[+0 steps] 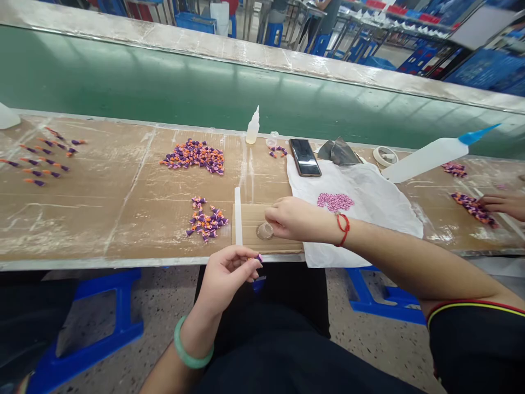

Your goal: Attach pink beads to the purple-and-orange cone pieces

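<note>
Left hand point(229, 273) hovers just off the near edge of the table point(82, 219), fingers pinched on a small purple piece point(259, 257); right hand point(292, 219) rests over a cardboard sheet point(251, 241), fingers curled down at a little clear dish point(264, 231), and whether they grip anything I cannot tell; a white stick point(238, 216) lies along the sheet's left edge; just left of it sits a small pile point(206, 221) of purple and orange pieces, with a bigger pile point(194, 155) farther back; to the right a white cloth point(369, 213) carries pink beads point(335, 201), a phone point(304, 157) at its far edge; a glue bottle point(253, 127) stands beyond; another person's hand point(502, 203) lies at the far right
</note>
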The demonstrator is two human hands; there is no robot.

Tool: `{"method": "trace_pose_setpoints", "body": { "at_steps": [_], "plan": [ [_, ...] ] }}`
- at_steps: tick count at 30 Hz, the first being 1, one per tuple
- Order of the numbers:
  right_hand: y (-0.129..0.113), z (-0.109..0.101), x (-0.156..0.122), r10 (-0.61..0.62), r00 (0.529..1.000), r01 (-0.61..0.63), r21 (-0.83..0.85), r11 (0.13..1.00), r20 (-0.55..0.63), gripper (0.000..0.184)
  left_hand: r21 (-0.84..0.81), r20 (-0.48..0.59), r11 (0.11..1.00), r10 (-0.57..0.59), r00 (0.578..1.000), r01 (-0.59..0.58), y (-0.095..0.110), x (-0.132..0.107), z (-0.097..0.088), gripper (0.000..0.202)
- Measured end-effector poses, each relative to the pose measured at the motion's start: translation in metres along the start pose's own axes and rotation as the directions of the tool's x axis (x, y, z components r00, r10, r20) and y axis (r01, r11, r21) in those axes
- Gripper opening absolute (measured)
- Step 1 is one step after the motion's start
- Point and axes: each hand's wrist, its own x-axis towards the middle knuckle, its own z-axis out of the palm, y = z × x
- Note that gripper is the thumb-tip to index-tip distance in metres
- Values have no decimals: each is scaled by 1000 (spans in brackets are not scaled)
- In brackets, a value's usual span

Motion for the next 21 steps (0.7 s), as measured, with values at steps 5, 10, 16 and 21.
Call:
{"method": "trace_pose_setpoints", "body": {
  "at_steps": [5,10,16,21],
  "plan": [
    [-8,-5,-21,31,983,85,603,793,-179,12,-166,-5,982,94,996,-93,6,1,7,23],
    [-26,-5,-44,32,991,106,921,375,-128,21,-233,31,957,187,982,-175,20,-5,21,27],
    [-30,-7,-59,8,978,190,897,399,-211,18,-168,20,959,236,971,-230,23,-12,35,28],
    [-29,-8,-69,5,949,273,831,485,-314,15,-162,32,954,262,964,-254,22,-16,42,22]
  ]
}}
